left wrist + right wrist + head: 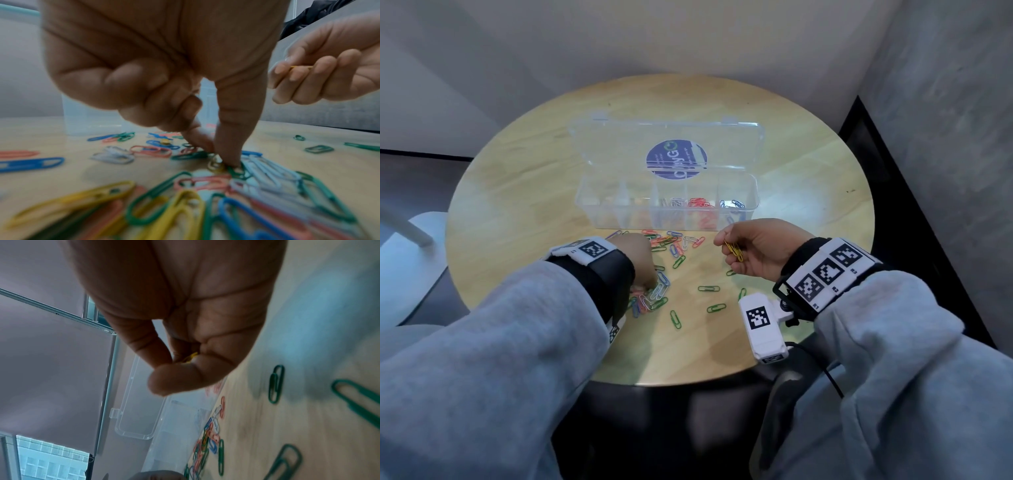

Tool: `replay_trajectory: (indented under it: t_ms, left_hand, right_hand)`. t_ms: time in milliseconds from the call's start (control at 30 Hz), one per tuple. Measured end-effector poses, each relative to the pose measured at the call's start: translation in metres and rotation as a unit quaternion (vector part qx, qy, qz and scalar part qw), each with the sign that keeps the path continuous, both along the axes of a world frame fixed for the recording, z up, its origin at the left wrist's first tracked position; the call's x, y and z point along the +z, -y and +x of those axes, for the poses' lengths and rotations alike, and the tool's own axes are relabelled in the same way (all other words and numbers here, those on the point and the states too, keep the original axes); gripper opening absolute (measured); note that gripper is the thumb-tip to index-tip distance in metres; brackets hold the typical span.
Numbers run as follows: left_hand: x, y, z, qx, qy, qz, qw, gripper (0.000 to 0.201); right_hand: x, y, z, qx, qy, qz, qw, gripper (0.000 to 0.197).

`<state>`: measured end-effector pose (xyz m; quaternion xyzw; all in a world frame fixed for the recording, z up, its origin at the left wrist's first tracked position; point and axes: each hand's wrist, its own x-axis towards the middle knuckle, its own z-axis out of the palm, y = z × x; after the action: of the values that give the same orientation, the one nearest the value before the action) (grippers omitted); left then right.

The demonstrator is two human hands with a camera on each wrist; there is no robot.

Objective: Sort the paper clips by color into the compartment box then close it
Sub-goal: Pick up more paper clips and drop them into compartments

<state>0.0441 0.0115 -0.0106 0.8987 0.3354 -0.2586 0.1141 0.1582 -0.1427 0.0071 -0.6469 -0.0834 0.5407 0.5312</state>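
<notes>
The clear plastic compartment box stands on the round wooden tabletop with its lid tipped back open. White, red and blue paper clips lie in its three right-hand compartments. Loose paper clips in green, blue, red, white and yellow are scattered just in front of the box. A small bunch of yellow clips is held above the tabletop, near the box's right end.

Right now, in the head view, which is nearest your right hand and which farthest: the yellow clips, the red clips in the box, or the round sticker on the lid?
1. Yellow clips: pinched in the right hand.
2. Red clips: in the box, just beyond the hand.
3. Sticker: on the open lid, farthest back.
</notes>
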Motion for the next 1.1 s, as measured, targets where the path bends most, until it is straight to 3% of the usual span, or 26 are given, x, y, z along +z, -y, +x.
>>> replay_trajectory:
  t_ms: [67,167,467,667,800,933,1100]
  left_hand:
    - [0.001,-0.003,-0.004,-0.004,0.009,0.006,1.000,0.024]
    - [0.002,-0.008,-0.011,-0.003,0.021,0.005,1.000,0.011]
    - [0.000,-0.007,-0.014,-0.001,0.031,-0.014,0.999,0.006]
    - [0.003,-0.008,-0.018,-0.003,0.022,-0.003,1.000,0.019]
    - [0.003,-0.011,-0.022,0.020,0.043,-0.008,0.999,0.025]
    - [0.004,-0.012,-0.022,0.018,0.034,0.002,0.999,0.012]
    - [0.003,-0.013,-0.020,0.019,0.034,0.007,0.999,0.022]
  right_hand:
    - [-0.001,-0.001,-0.001,-0.005,0.003,-0.007,1.000,0.027]
    - [-0.002,-0.002,0.000,-0.004,0.007,-0.014,1.000,0.026]
    - [-0.002,-0.003,-0.001,0.008,0.010,-0.025,1.000,0.026]
    - [0.005,-0.004,-0.010,0.077,0.017,-0.037,0.996,0.024]
    - [0.002,-0.010,-0.018,0.140,0.082,-0.083,0.983,0.029]
    - [0.000,-0.012,-0.019,0.171,0.163,-0.108,0.966,0.035]
    - [-0.002,-0.014,-0.019,0.182,0.191,-0.123,0.957,0.029]
